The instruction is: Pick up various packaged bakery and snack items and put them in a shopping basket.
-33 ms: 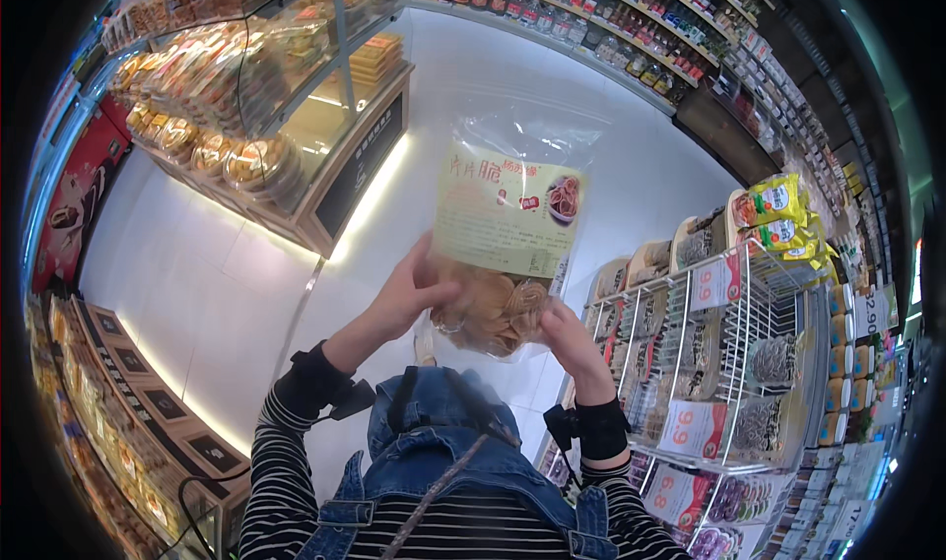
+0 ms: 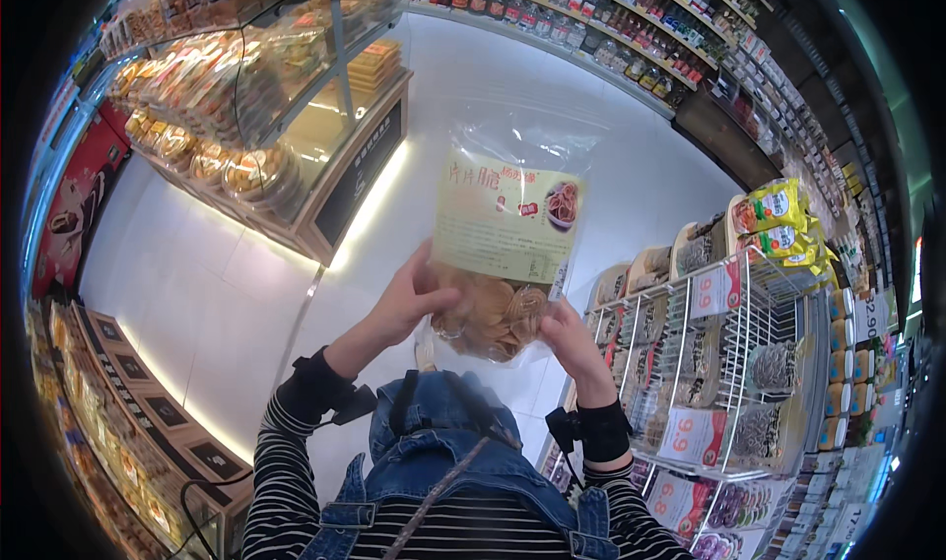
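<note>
Between my hands is a clear plastic bag of crisps (image 2: 493, 312), held upright in front of me over the floor. Thin, round, tan-brown crisps, some with a spiral pattern, fill its lower part. A pale green-yellow label (image 2: 498, 240) with red lettering and a small picture of a bowl covers the middle. Above it the clear top of the bag is bare film. My left hand (image 2: 409, 296) grips the left edge, thumb across the front and the other fingers mostly hidden behind. My right hand (image 2: 574, 340) pinches the lower right edge.
To the right stands a white wire rack (image 2: 724, 363) with packaged goods and price cards; yellow packets (image 2: 774, 210) sit at its far end. A glass-topped display (image 2: 335, 181) of baked goods is at the far left, another counter (image 2: 163, 402) near left. Bottle shelves (image 2: 581, 33) line the back.
</note>
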A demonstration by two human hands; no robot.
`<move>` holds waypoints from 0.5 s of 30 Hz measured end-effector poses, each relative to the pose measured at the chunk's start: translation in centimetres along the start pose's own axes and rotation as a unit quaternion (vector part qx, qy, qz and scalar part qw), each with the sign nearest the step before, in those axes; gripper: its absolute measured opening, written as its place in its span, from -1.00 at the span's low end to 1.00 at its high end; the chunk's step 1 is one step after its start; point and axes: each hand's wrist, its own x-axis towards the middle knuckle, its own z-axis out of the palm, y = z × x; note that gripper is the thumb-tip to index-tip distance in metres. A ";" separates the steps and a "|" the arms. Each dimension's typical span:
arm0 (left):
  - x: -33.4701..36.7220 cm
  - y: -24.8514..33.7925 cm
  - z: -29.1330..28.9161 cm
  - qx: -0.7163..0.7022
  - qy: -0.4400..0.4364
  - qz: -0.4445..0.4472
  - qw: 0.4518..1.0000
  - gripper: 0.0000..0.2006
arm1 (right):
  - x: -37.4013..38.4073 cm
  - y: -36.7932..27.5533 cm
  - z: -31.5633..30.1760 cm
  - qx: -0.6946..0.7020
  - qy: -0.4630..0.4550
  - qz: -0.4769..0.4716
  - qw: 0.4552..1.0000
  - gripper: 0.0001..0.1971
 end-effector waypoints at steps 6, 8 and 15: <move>5.6 1.8 -1.9 -0.067 -0.021 -0.014 0.997 -0.25 | 6.2 -4.2 -1.3 0.000 0.001 -0.092 0.996 -0.25; 7.1 2.0 -2.8 -0.049 -0.016 -0.033 0.998 -0.24 | 8.5 -4.8 -1.6 0.007 0.011 -0.116 0.993 -0.21; 11.2 3.5 -6.7 -0.028 0.081 0.002 0.996 -0.28 | 16.1 -8.8 -1.2 0.034 -0.072 -0.093 0.992 -0.28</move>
